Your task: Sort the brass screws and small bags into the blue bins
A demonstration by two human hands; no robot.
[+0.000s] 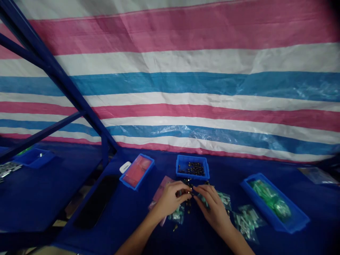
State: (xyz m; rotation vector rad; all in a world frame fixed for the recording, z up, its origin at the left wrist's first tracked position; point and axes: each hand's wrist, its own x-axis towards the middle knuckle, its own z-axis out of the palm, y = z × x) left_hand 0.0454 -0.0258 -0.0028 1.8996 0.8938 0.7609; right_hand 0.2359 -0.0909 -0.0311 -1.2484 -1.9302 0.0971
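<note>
My left hand (pixel 173 197) has its thumb and fingertips pinched together over a group of small dark and brass-coloured parts (pixel 188 204). Facing it from the right, my right hand (pixel 212 205) has its fingertips close together at the same group; what lies between them is too small to name. Just beyond both hands stands a blue tray (pixel 192 158) holding many similar small dark parts. Pink bags (pixel 160 188) lie beside my left hand. Small clear bags with green and white contents (pixel 247 221) lie right of my right hand, and another (pixel 177 215) is between my wrists.
A blue box with pink sheets (pixel 137 171) stands left, next to a white oval object (pixel 125 167) and a dark flat object (pixel 97 202). A long blue tray (pixel 294 226) with green bags is at right. Blue metal bars (pixel 66 88) cross the left side; a striped sheet (pixel 186 85) hangs behind.
</note>
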